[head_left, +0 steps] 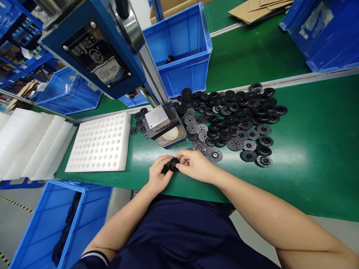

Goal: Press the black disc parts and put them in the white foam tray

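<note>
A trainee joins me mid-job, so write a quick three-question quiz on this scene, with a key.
1. True or false: the left hand and right hand both touch one black disc part.
2. The white foam tray lies on which side of the press base?
a) The person's left
b) The person's right
3. What colour is the worktop?

Key: 1 true; 2 a; 3 green.

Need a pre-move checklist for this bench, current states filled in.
1. Black part gripped: ok, left hand and right hand both on it.
2. Either hand free: not ok, both occupied.
3. Hands outside the press: ok, in front of its base.
4. Part's covered faces sound: cannot tell, fingers hide them.
5. White foam tray on the bench: ok, left of the press.
</note>
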Motion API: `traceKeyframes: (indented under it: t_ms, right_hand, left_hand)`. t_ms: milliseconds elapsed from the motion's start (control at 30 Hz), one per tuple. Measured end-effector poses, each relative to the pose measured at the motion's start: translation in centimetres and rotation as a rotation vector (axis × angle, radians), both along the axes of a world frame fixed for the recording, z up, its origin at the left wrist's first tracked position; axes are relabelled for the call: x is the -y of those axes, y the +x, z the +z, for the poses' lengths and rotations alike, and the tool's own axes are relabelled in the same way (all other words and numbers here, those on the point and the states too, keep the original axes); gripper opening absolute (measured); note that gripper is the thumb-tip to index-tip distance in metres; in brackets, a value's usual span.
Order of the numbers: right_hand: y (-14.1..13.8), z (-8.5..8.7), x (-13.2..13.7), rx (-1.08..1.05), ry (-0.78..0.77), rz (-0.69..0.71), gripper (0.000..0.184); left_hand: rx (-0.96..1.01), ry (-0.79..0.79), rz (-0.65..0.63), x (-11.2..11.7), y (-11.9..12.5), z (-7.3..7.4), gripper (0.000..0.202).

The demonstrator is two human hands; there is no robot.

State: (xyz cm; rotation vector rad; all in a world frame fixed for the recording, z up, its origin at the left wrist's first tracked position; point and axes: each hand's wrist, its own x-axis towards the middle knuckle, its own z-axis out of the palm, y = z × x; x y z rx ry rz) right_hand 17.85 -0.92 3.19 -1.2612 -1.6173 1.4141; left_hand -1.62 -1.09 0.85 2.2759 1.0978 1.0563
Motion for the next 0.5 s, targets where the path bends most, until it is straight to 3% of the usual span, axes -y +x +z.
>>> traceKeyframes:
  t_ms: [233,367,500]
  right_hand:
    - [-0.07,-0.11,0.0,-0.031,0.006,-0.025,0.019]
    - [-0.23,0.25,0.3,-0.039,-0.143,0.012,0.022]
    - [-0.61,0.32,0.51,-0.098,-0.247,0.074,0.013]
  left_hand:
    - [-0.003,0.044,0.011,0.06,-0.06,-0.24,0.014]
    - [-0.036,0.162,0.032,0.35,-0.26,-0.56,0.012]
    - [-0.078,0.324,0.051,0.65,-0.35,-0.57,0.016]
